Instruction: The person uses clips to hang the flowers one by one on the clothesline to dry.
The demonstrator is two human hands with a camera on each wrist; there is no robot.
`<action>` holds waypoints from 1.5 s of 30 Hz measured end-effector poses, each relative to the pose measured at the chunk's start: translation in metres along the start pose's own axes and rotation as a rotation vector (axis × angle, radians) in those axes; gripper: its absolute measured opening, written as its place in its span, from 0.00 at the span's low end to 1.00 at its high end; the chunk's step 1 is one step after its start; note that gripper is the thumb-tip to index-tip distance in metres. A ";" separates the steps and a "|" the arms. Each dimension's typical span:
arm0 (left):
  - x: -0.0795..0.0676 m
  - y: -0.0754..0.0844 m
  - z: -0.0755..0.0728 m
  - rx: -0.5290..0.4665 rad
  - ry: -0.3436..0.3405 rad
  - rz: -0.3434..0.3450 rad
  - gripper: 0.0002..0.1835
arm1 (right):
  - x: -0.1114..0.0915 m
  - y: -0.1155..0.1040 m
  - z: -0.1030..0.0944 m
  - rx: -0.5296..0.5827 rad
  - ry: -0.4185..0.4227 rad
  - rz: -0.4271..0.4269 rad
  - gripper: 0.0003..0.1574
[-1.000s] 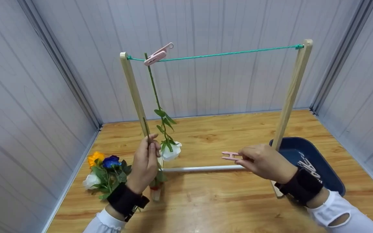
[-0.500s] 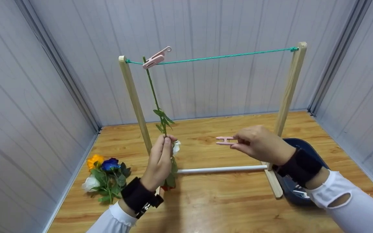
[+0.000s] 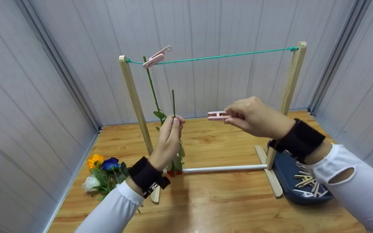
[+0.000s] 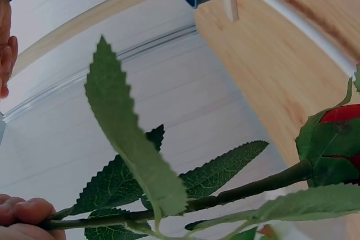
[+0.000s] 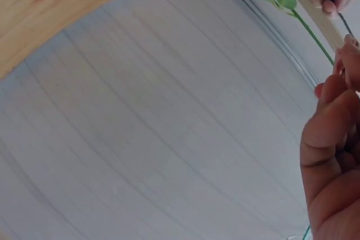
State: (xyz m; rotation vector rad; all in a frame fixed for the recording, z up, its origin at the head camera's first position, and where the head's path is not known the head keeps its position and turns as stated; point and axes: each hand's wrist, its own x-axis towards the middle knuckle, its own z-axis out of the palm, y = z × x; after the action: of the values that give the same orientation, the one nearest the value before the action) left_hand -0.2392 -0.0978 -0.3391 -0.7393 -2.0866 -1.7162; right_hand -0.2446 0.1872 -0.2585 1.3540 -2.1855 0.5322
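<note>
My left hand (image 3: pixel 168 139) pinches the stem (image 3: pixel 173 103) of a red rose (image 4: pixel 340 139), which hangs bloom down with the bare stem end pointing up. In my right hand (image 3: pixel 254 116), thumb and fingers pinch a pink clothespin (image 3: pixel 218 116) pointing left, level with the stem and apart from it. A second pink clothespin (image 3: pixel 154 61) grips the green cord (image 3: pixel 219 57) near its left end. From it another flower hangs upside down by its green stem (image 3: pixel 152 85); its bloom is hidden behind my left hand.
Wooden posts (image 3: pixel 134 100) hold the cord, joined low down by a white rod (image 3: pixel 225 168). Orange, blue (image 3: pixel 110 163) and white flowers lie at the table's left. A dark blue tray (image 3: pixel 290 184) with several clothespins (image 3: pixel 306 181) stands behind the right post.
My left hand has moved right and up with the red rose, now in front of the hanging flower. My right hand has risen and shifted slightly left with the clothespin.
</note>
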 end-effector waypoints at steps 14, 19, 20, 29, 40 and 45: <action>0.042 0.021 0.006 -0.054 0.036 -0.010 0.16 | 0.059 -0.005 -0.033 -0.082 -0.039 0.077 0.09; 0.055 0.025 0.003 -0.058 0.046 -0.003 0.16 | 0.077 -0.006 -0.039 -0.093 -0.021 0.087 0.09; 0.057 0.025 0.003 -0.058 0.045 -0.004 0.17 | 0.080 -0.006 -0.040 -0.092 -0.019 0.090 0.09; 0.073 0.025 0.005 -0.045 0.041 -0.002 0.17 | 0.110 -0.008 -0.052 -0.112 -0.060 0.135 0.10; 0.082 0.023 0.009 -0.049 0.062 -0.018 0.16 | 0.141 -0.016 -0.059 -0.207 -0.118 0.252 0.12; 0.086 0.023 0.012 -0.044 0.072 -0.016 0.16 | 0.150 -0.013 -0.057 -0.214 -0.130 0.274 0.13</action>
State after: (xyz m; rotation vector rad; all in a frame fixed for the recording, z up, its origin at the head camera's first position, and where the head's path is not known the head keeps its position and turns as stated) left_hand -0.2943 -0.0675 -0.2754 -0.6650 -2.0179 -1.7751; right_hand -0.2764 0.1083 -0.1215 1.0092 -2.4728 0.3021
